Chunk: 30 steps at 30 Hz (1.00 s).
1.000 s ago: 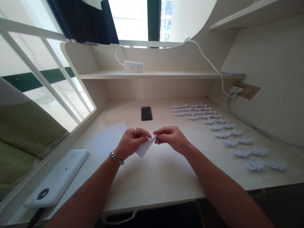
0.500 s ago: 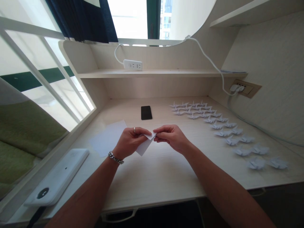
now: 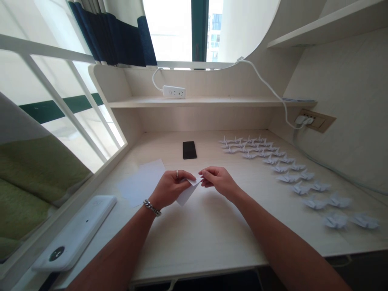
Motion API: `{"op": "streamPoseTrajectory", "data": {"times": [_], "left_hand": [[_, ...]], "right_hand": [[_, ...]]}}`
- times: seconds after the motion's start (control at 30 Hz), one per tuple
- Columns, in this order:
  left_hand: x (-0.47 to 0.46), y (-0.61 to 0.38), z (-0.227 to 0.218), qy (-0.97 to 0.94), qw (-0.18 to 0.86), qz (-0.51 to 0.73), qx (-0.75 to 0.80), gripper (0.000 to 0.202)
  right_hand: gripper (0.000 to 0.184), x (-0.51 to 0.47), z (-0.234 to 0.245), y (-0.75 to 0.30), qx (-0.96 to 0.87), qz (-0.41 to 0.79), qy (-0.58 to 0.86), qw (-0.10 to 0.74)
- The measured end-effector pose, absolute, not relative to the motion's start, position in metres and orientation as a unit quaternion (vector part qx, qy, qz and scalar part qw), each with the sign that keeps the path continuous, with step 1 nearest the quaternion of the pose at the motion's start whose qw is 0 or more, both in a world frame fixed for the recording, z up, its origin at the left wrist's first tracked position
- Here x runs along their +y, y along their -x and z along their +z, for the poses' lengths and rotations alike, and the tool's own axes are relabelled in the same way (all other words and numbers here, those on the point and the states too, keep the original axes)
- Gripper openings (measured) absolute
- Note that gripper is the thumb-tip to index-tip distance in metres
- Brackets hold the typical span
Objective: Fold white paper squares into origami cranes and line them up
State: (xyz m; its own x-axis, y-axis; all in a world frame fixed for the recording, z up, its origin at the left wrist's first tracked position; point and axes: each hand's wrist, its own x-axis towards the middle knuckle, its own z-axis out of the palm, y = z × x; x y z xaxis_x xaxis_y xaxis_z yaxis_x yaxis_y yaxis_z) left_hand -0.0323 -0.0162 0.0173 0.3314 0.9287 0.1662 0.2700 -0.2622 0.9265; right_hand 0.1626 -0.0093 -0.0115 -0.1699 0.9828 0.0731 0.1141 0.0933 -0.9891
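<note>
My left hand (image 3: 174, 186), with a ring and a chain bracelet, is closed on a partly folded white sheet of paper (image 3: 187, 195) above the desk. The thumb and fingers pinch it near its upper corner, and a pointed flap hangs down below. My right hand (image 3: 217, 180) pinches the paper's right tip between thumb and fingertips. Left of my left hand lies a pile of white paper sheets (image 3: 141, 180). Rows of white folded paper cranes (image 3: 286, 178) stand on the right side of the desk.
A black phone (image 3: 189, 150) lies beyond my hands. At the left edge sits a long white device (image 3: 77, 232) with a dark round dial and a black cord. A power strip (image 3: 174, 91) rests on the shelf (image 3: 206, 104). A cable runs to the wall socket (image 3: 317, 120).
The view has tilted up slightly, so everything sits lower in the picture. My right fingers have shifted a little at the paper's tip; both hands keep hold.
</note>
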Motion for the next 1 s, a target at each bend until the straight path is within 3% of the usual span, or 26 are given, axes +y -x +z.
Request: {"op": "streamPoseTrajectory", "data": {"times": [0.13, 0.3, 0.53, 0.77, 0.8, 0.87, 0.93, 1.0], "left_hand": [[-0.012, 0.030, 0.012, -0.668, 0.443, 0.387, 0.456, 0.018], [-0.009, 0.029, 0.004, -0.656, 0.475, 0.360, 0.462, 0.017], [-0.007, 0.033, 0.001, -0.679, 0.461, 0.332, 0.465, 0.016], [-0.005, 0.037, 0.000, -0.661, 0.479, 0.344, 0.464, 0.017], [-0.004, 0.037, 0.001, -0.657, 0.481, 0.349, 0.464, 0.018], [-0.004, 0.036, 0.002, -0.648, 0.486, 0.360, 0.463, 0.020], [-0.004, 0.035, 0.004, -0.630, 0.499, 0.382, 0.457, 0.021], [-0.005, 0.032, 0.007, -0.606, 0.520, 0.400, 0.449, 0.021]], "right_hand": [[0.031, 0.030, -0.028, -0.165, -0.712, 0.200, 0.580, 0.342], [0.039, 0.094, -0.030, -0.153, -0.708, 0.168, 0.618, 0.299], [0.052, 0.160, -0.026, -0.130, -0.672, 0.188, 0.658, 0.282], [0.065, 0.134, -0.016, -0.140, -0.666, 0.250, 0.610, 0.349], [0.069, 0.118, -0.014, -0.144, -0.671, 0.283, 0.580, 0.364], [0.076, 0.081, -0.010, -0.152, -0.651, 0.487, 0.429, 0.394], [0.067, 0.044, -0.008, -0.158, -0.641, 0.573, 0.344, 0.378], [0.047, 0.015, -0.006, -0.161, -0.657, 0.564, 0.335, 0.372]]}}
